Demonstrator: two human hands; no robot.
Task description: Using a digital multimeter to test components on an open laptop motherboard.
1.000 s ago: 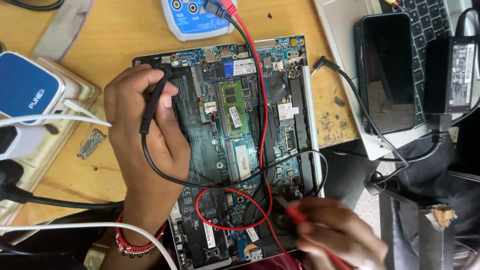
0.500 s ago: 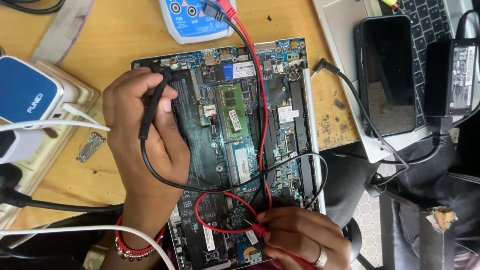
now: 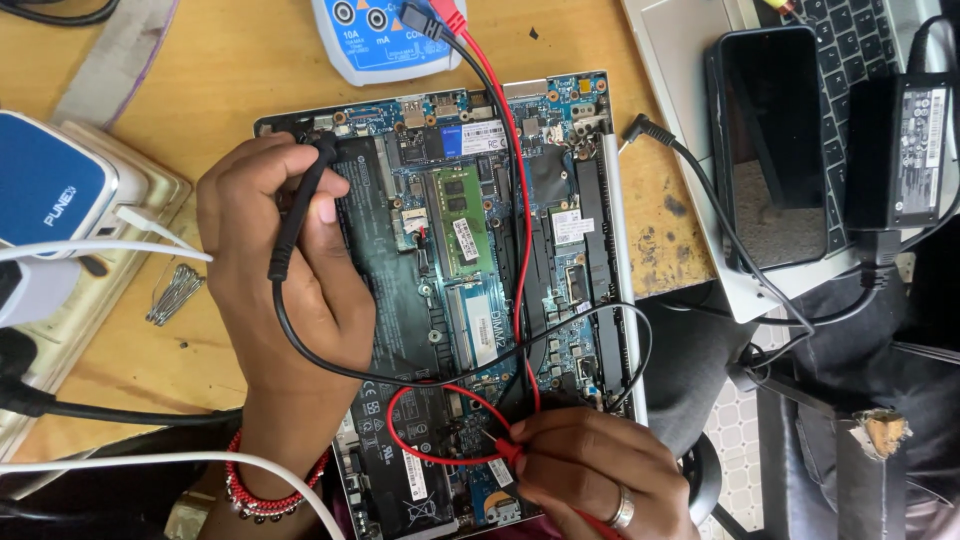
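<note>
Wooden bench (image 3: 250, 80), worn and stained, with an opened laptop (image 3: 450, 300) lying bottom-up at centre: back cover off, blue-green board, black battery, green memory stick, silver rim all exposed. Blue multimeter (image 3: 385, 40) sits just above the laptop's top edge; its red lead (image 3: 520, 250) and black lead (image 3: 400, 375) trail down over the board. Left hand (image 3: 285, 270) rests on the laptop's left side, fingers closed around the black probe (image 3: 300, 205), tip at the top-left corner. Right hand (image 3: 590, 480) at the laptop's lower edge, fingers pinching the red probe (image 3: 500, 447) onto the board. Black phone (image 3: 775, 150) and power brick (image 3: 905, 150) lie right of the laptop, apart from it.
</note>
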